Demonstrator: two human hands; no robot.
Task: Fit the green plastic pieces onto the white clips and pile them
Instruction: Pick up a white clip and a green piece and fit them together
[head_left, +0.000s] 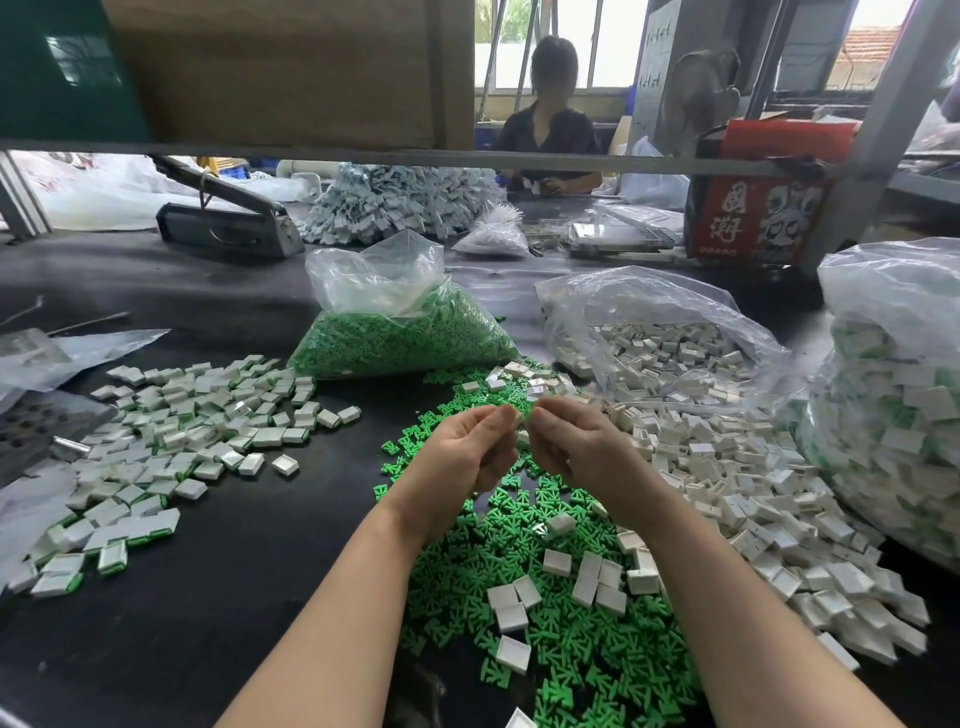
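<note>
My left hand (462, 452) and my right hand (571, 449) meet fingertip to fingertip above the black table, both pinching a small white clip (521, 417) that is mostly hidden between them. Beneath my hands lies a spread of loose green plastic pieces (550, 623) with a few white clips on top. Loose white clips (753, 483) are heaped to the right. To the left lies a pile of fitted clips (171, 441), white with green edges.
A clear bag of green pieces (400, 332) stands behind my hands, a bag of white clips (660, 338) to its right, and a bag of fitted clips (893, 415) at far right. A person sits across the table (260, 545). A red carton (753, 208) stands back right.
</note>
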